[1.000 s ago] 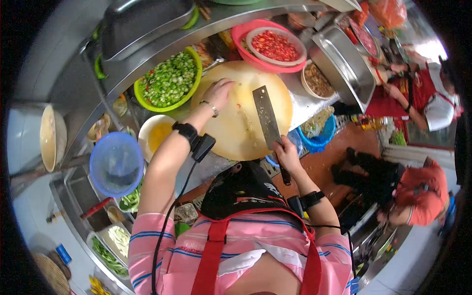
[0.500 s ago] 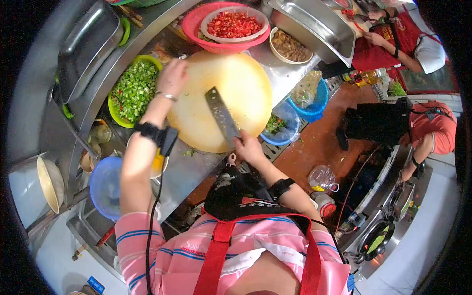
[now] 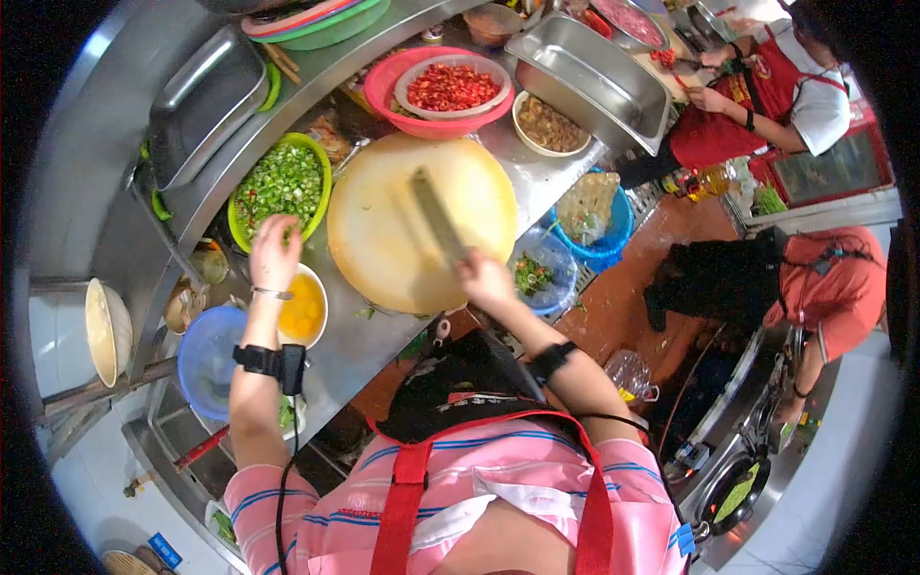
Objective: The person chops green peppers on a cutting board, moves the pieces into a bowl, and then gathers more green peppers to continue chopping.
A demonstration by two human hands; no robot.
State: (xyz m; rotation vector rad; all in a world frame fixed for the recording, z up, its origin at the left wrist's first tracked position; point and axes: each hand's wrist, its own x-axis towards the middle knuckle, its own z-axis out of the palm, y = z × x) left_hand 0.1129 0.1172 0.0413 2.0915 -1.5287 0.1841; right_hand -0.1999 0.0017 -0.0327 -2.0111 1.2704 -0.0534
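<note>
My right hand (image 3: pixel 486 280) is wrapped round the handle of a cleaver (image 3: pixel 437 216). Its blade points away from me over the round, pale yellow chopping board (image 3: pixel 383 211), seen nearly edge-on. At the near rim of a lime-green basket (image 3: pixel 320 158), my left hand (image 3: pixel 274 257) has its fingers curled; what they hold, if anything, I cannot make out. Chopped green peppers (image 3: pixel 280 187) fill that basket. Just below my left hand, partly behind it, stands a white bowl with yellow beaten egg (image 3: pixel 304 311).
Beyond the board are a pink basin (image 3: pixel 380 84) with chopped red chillies (image 3: pixel 453 88), a bowl of brown food (image 3: pixel 551 126) and a steel pan (image 3: pixel 594 81). Blue tubs (image 3: pixel 613 244) stand right. A blue bowl (image 3: pixel 206 369) sits left. Two other people work at the right.
My left hand has moved from the board's left edge back toward me, to the green basket's near rim. The cleaver has turned more edge-on, still in my right hand.
</note>
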